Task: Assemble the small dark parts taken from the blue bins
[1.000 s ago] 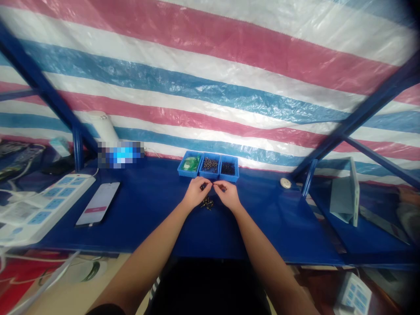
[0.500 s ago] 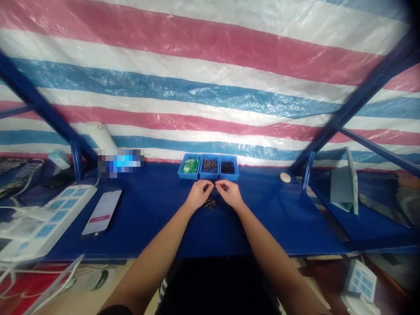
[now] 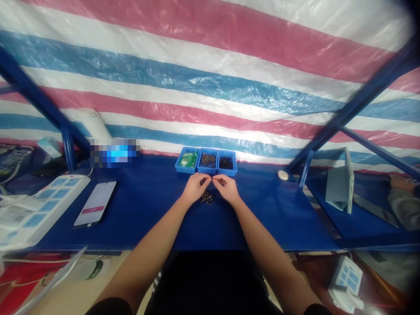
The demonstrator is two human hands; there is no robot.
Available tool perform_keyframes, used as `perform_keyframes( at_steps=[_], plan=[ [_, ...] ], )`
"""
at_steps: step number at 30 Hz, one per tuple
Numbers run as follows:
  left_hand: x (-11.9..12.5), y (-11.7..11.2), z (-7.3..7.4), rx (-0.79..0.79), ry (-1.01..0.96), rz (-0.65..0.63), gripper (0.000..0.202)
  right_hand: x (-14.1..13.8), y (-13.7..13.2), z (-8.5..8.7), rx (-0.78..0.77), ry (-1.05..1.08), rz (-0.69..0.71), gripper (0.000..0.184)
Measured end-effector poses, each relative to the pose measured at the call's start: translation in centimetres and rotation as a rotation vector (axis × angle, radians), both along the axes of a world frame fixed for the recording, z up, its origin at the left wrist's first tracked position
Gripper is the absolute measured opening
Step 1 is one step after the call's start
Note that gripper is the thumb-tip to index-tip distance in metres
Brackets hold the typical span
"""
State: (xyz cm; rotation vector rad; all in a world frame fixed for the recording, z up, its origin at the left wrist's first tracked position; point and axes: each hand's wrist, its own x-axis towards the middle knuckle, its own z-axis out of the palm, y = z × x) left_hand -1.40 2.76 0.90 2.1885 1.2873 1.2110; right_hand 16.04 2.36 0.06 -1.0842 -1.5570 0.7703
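My left hand (image 3: 196,187) and my right hand (image 3: 226,188) meet at the fingertips just in front of three joined blue bins. Both hands are closed in a pinch; whatever lies between the fingers is too small to make out. Between my wrists, a small pile of brass-and-dark screw-like pieces (image 3: 206,197) lies on the blue table (image 3: 262,210). The left bin (image 3: 181,169) holds green plastic bags (image 3: 188,159). Similar metal pieces (image 3: 208,159) fill the middle bin (image 3: 206,169), and black small parts (image 3: 225,162) sit in the right bin (image 3: 227,172).
A phone (image 3: 96,203) and a white power strip (image 3: 46,205) lie to the left. At the right are a round white object (image 3: 282,175) and a tablet-like stand (image 3: 341,183). Another person's sleeve (image 3: 405,203) shows at the far right. Blue frame posts rise on both sides.
The whole view has shifted slightly, so the table sits higher and further left. My hands remain together at the fingertips. More of the other person's arm shows at the right.
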Motion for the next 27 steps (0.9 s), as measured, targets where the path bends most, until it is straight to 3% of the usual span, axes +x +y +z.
perform_keyframes(
  at_steps=[27],
  plan=[
    [0.10,-0.53,0.40,-0.064,-0.043,-0.011,0.023,-0.18,-0.19,0.50,0.000,-0.017,-0.014,0.025]
  ],
)
